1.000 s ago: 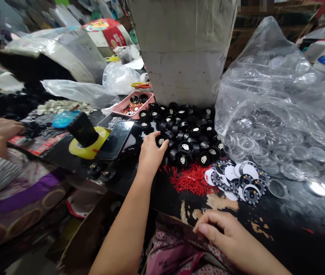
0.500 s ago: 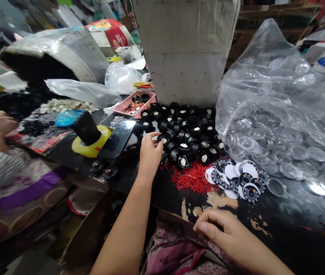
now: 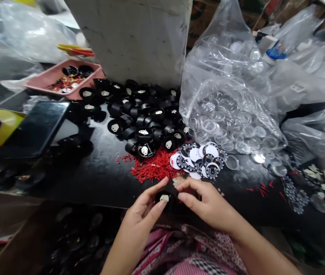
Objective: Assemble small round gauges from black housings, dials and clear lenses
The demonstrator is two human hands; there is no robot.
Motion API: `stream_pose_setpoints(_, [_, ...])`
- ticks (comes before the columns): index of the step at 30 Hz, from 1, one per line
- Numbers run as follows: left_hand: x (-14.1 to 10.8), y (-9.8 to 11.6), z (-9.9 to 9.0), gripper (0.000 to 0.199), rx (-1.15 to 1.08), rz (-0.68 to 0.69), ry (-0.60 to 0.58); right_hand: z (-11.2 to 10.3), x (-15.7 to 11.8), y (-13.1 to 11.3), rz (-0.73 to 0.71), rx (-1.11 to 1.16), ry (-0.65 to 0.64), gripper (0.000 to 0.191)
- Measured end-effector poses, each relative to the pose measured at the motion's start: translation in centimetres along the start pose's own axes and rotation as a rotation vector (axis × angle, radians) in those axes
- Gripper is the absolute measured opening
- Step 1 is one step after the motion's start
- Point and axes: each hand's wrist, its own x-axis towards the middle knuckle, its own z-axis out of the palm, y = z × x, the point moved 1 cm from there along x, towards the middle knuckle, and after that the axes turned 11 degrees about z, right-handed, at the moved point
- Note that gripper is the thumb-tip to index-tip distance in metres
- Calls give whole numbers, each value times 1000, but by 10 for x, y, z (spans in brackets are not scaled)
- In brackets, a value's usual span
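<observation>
At the table's front edge, my left hand [image 3: 143, 214] grips a round black plastic case [image 3: 169, 204] with a small white piece in it, the thumb near that piece. My right hand [image 3: 205, 198] has thumb and forefinger closed on the case's right edge. Just beyond lies a heap of small red clock-hand-like pieces [image 3: 152, 166]. To its right are overlapping round dials [image 3: 199, 158], some black with printed markings, some white side up. A pile of similar black cases [image 3: 143, 114] with white pieces sits behind the red heap.
Clear plastic bags of transparent round covers [image 3: 225, 118] stand on the right. A tall grey box [image 3: 139, 42] rises behind the cases. Leftward are a pink tray [image 3: 44, 78] of small parts, a phone [image 3: 34, 130] and a yellow tape roll [image 3: 4, 122]. Loose red pieces [image 3: 262, 189] lie right.
My left hand has come back from the case pile with one black case, toward the table edge. My right hand has met it there. The view has shifted closer and to the right.
</observation>
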Motion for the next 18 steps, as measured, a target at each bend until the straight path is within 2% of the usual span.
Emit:
stream_pose_setpoints(2, [4, -6, -3, 41, -120, -76, -37, -17, -5, 8, 12, -105, 97, 21])
stream_pose_setpoints(6, [6, -9, -1, 33, -325, -169, -34, -52, -11, 33, 128, -506, 486, 39])
stream_pose_setpoints(8, [5, -9, 4, 29, -398, -201, -32, -59, -9, 43, 141, -623, 554, 42])
stream_pose_setpoints(12, [2, -8, 14, 28, -452, -232, -25, -61, -3, 48, 120, -526, 605, 27])
stream_pose_setpoints(18, [6, -6, 12, 34, -459, -146, -24, -70, 1, 40, -54, -197, 666, 17])
